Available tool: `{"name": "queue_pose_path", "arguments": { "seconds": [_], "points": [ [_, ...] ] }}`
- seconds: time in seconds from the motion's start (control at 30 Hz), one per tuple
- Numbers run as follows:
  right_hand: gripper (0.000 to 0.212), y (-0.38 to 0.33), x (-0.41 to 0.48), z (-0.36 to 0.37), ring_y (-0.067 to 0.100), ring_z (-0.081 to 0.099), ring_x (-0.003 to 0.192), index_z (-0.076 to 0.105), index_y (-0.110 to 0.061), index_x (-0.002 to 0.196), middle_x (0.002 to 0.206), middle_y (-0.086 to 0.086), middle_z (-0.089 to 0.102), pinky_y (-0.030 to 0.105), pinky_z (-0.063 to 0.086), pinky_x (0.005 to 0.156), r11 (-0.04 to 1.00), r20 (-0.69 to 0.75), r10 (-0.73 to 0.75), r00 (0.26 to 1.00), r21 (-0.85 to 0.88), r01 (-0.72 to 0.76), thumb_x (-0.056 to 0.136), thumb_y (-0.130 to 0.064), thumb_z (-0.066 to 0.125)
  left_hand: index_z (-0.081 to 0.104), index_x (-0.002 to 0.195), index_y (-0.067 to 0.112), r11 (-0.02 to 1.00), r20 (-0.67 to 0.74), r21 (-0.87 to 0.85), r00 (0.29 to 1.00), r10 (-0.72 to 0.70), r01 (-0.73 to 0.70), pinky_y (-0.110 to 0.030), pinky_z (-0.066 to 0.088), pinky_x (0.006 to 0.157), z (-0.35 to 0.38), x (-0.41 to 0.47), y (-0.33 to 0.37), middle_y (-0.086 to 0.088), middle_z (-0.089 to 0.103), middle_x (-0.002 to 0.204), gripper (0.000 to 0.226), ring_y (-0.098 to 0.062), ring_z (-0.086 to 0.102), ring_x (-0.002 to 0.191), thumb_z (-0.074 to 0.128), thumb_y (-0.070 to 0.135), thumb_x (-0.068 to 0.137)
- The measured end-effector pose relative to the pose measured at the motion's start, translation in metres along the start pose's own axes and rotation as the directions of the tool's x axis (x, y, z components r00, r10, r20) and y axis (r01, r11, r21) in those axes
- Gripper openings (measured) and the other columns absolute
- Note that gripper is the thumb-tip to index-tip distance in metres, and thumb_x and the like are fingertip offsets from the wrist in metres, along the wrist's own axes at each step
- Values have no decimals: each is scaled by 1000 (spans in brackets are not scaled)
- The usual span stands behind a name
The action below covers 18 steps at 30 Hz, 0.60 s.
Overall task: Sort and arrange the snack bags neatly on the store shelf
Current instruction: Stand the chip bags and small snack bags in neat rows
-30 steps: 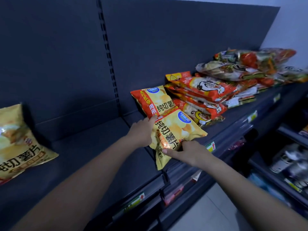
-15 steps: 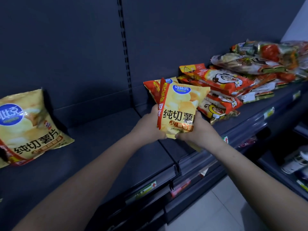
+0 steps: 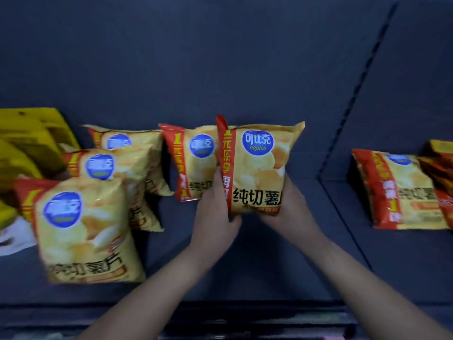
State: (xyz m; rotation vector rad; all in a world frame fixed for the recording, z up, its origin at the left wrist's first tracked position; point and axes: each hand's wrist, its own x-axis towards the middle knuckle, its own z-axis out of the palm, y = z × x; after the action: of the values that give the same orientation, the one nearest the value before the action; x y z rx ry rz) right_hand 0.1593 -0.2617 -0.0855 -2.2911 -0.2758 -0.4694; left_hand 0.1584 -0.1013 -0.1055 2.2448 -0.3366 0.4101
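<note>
I hold one yellow chip bag (image 3: pixel 259 165) with a red side stripe upright above the dark shelf (image 3: pixel 257 261). My left hand (image 3: pixel 215 207) grips its lower left edge and my right hand (image 3: pixel 286 204) grips its lower right corner. Just behind it to the left stands a matching bag (image 3: pixel 193 163). Further left, three more of the same bags stand in a column: a back one (image 3: pixel 127 143), a middle one (image 3: pixel 110 168) and a front one (image 3: pixel 85 229).
Another matching bag (image 3: pixel 402 190) lies on the neighbouring shelf section at the right, with red snack bags (image 3: pixel 441 173) at the frame edge. Plain yellow bags (image 3: pixel 27 143) sit at the far left. Bare shelf lies below my hands.
My view has swung left along the shelf and both hands have carried the chip bag with it, from the right pile to the row of matching bags.
</note>
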Motion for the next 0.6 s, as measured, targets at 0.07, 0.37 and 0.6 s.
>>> {"name": "queue_pose_path", "arguments": {
  "seconds": [0.07, 0.37, 0.6],
  "points": [
    [58, -9, 8, 25, 17, 59, 102, 48, -21, 119, 110, -9, 60, 44, 50, 81, 997, 47, -71, 996, 33, 70, 66, -21, 73, 8, 152, 13, 997, -63, 32, 996, -65, 67, -43, 35, 107, -16, -14, -16, -8, 41, 143, 98, -25, 39, 129, 69, 7, 76],
    [66, -18, 13, 100, 18, 55, 109, 44, -18, 129, 117, -5, 55, 46, 46, 90, 991, 190, -134, 973, -6, 137, 67, -31, 63, 4, 150, 22, 948, -50, 44, 949, -313, 315, -39, 41, 103, -48, -34, -69, -4, 48, 134, 100, -23, 45, 126, 70, 8, 76],
    [82, -16, 1, 100, 16, 52, 116, 30, -24, 138, 129, -8, 50, 41, 46, 91, 998, 228, -61, 972, 18, 58, 63, -28, 64, 1, 151, 20, 957, 12, -10, 957, -289, 289, -33, 32, 111, -46, -38, -78, -2, 36, 147, 101, -19, 32, 137, 69, 7, 77]
  ]
}}
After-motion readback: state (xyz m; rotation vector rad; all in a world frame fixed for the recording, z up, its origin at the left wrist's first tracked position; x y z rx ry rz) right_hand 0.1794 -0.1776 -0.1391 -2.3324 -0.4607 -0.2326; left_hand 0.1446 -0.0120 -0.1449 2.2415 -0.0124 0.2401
